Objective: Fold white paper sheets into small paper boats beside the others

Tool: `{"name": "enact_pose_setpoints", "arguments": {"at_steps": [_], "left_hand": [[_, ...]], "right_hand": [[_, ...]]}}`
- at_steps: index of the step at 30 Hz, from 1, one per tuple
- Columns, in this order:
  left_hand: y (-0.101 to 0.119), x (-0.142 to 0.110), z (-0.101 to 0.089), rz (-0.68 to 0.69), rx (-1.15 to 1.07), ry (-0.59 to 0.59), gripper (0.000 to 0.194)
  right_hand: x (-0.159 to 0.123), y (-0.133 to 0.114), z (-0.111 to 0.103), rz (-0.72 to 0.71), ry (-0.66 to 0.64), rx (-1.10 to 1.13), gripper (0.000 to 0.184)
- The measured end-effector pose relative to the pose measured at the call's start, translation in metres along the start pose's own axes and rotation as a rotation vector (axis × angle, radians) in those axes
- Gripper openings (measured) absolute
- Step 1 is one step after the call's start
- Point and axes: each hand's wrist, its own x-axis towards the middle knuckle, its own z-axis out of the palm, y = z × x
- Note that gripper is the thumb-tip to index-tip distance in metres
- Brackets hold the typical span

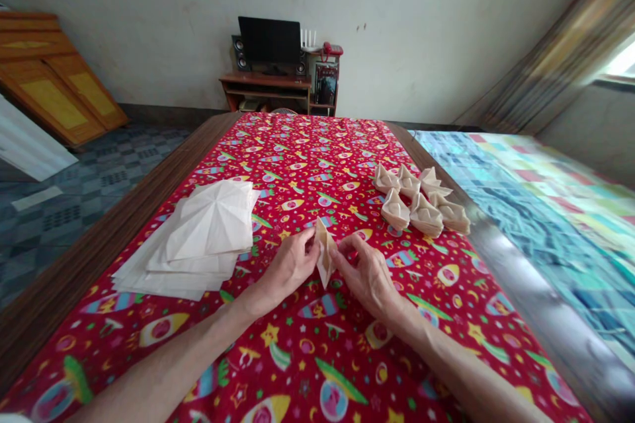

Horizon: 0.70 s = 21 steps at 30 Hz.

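Note:
Between my hands, upright over the cloth, is a folded paper piece (323, 254), cream-coloured, narrow and pointed at top and bottom. My left hand (292, 258) pinches its left edge between thumb and fingers. From the other side, my right hand (366, 272) grips the right edge with thumb and fingertips. Left of my hands lies a stack of creased paper sheets (211, 221), the top one marked with folds radiating from its middle. Several folded paper boats (425, 213) are grouped in two rows to the right, some seemingly nested in stacks.
A red patterned cloth (302, 344) covers the wooden table (94, 244). Right beside it is a bed (536, 211) with blue and checkered covers. Beyond the far edge stands a desk (268, 81) with a monitor (270, 43). A wooden cabinet (54, 79) is at far left.

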Motion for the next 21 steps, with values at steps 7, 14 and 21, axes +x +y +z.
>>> {"name": "enact_pose_setpoints", "arguments": {"at_steps": [7, 14, 21], "left_hand": [[0.001, 0.000, 0.003, 0.132, 0.026, 0.087, 0.013], [-0.001, 0.002, 0.010, 0.179, -0.023, 0.056, 0.024], [-0.005, 0.005, 0.007, 0.111, -0.065, 0.028, 0.032]], "right_hand": [[0.008, 0.004, 0.003, 0.143, -0.042, 0.064, 0.010], [0.014, 0.006, 0.006, 0.179, -0.035, 0.117, 0.015], [0.013, 0.011, 0.003, 0.180, -0.024, 0.128, 0.013]]}}
